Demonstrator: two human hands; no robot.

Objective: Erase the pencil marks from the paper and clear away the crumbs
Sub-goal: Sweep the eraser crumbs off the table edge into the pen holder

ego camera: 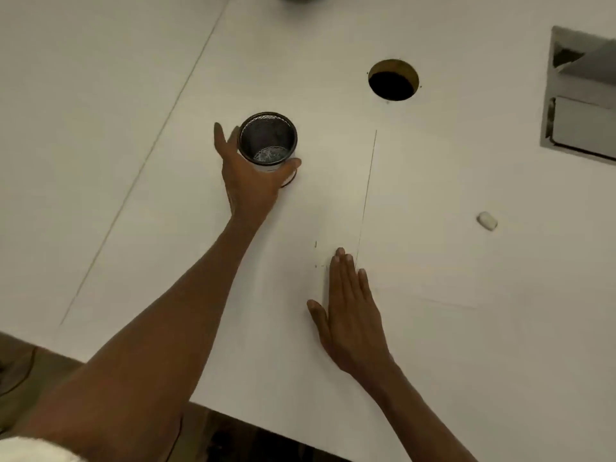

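Left hand (pixel 250 181) wrapped around lower wall of black mesh cup (pixel 268 140), thumb on near-right side, fingers round far-left; cup upright on white table (pixel 116 95), seemingly empty, mesh bottom visible. Probably gripped to shift it clear of work area, or to bring it in as a catcher for crumbs; cannot tell which.

Right hand (pixel 350 308) flat, palm down, fingers together and extended, nothing held, resting at near-left corner of paper (pixel 416 211). Likely pinning sheet or set to sweep debris sideways. A few tiny dark specks (pixel 316 261) just left of fingertips, either leftover pencil marks or crumbs; too small to tell.

Paper white on white table, left edge showing as thin line running up from right fingertips; sheet surface looks blank, no clear pencil marks visible. Judged: rubbing largely done, clearing step underway.

Eraser (pixel 487 221), small and white, lying loose just off the paper's right edge, well apart from both hands, untouched. Round cable hole (pixel 393 80) beyond paper; metal hatch (pixel 580 95) at far right.
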